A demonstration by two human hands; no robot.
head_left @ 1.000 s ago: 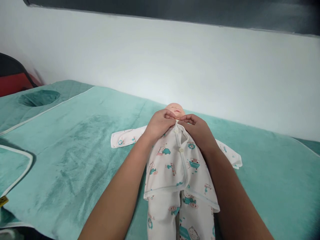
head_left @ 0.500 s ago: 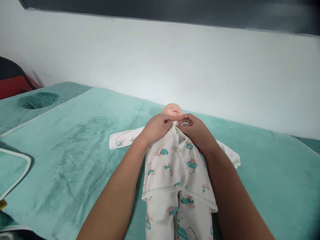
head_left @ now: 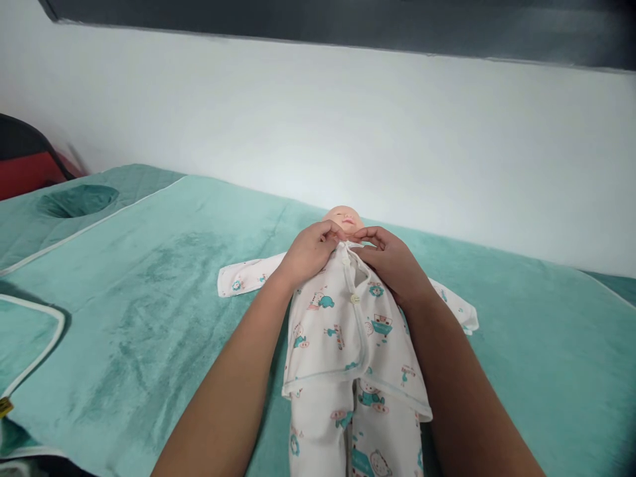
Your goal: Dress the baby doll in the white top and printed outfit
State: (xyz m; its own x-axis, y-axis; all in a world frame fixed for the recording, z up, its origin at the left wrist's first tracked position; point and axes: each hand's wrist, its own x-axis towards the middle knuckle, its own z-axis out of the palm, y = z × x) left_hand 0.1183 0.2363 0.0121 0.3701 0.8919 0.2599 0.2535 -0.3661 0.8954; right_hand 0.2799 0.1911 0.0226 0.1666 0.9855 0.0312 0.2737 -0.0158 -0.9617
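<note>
A baby doll [head_left: 344,216] lies face up, dressed in a white printed baby shirt [head_left: 322,338] and matching trousers [head_left: 322,430]. At its neck, my left hand [head_left: 313,250] pinches the left side of the shirt's collar. Facing it, my right hand [head_left: 387,257] has its fingers closed on the collar's other edge, just below the doll's chin. One button [head_left: 354,299] shows at mid-chest, with a gap in the shirt front above it. The left sleeve [head_left: 248,275] and right sleeve [head_left: 454,306] spread out sideways. My fingers partly hide the collar.
Under the doll is a green plush bed cover [head_left: 163,318] with white piping. A dark hollow [head_left: 79,200] is at the far left, near a red and black object [head_left: 30,162]. Behind the bed stands a white wall [head_left: 318,126].
My left fingers have shifted slightly up at the collar, toward the doll's chin. My right hand stays almost in place, and the doll and its clothes lie as before.
</note>
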